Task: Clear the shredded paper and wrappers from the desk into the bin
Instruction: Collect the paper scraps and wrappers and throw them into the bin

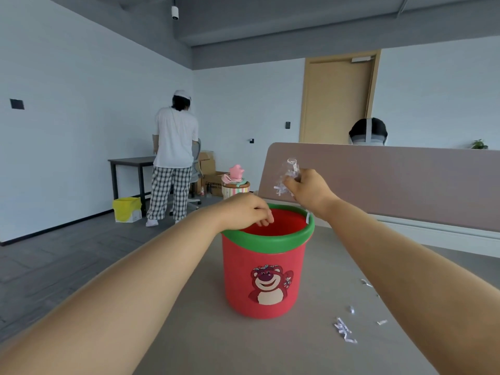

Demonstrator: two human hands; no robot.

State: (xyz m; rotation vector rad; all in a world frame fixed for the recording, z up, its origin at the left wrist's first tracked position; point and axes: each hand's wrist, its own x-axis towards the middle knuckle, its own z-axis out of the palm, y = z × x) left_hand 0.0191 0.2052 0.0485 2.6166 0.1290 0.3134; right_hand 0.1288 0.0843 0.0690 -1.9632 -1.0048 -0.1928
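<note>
Bin: red, green rim, bear print on the front; upright on the desk, centre of view.
Left hand: over the near-left rim, fingers curled down toward the opening; nothing visible in it, though whether a scrap sits under the fingers cannot be told.
Right hand: raised above the far-right rim, closed around a clear wrapper bunched with pale shreds; bundle hangs roughly over the rim edge, not yet released.
Stray strip: white, draped on the rim at the right, touching it, half in and half out.
Left on desk: a small cluster of scraps near right of the bin, plus single bits scattered further right; all apart from the bin.
Bin contents: hidden by the wall and rim.
Stage: judged mid to late; one handful at the point of dropping, only sparse bits remaining on the visible desk.
Remaining: release of the bundle, nudging the rim strip inside, gathering the loose scraps at right.
Unseen: desk beyond the right arm and behind the bin.
</note>
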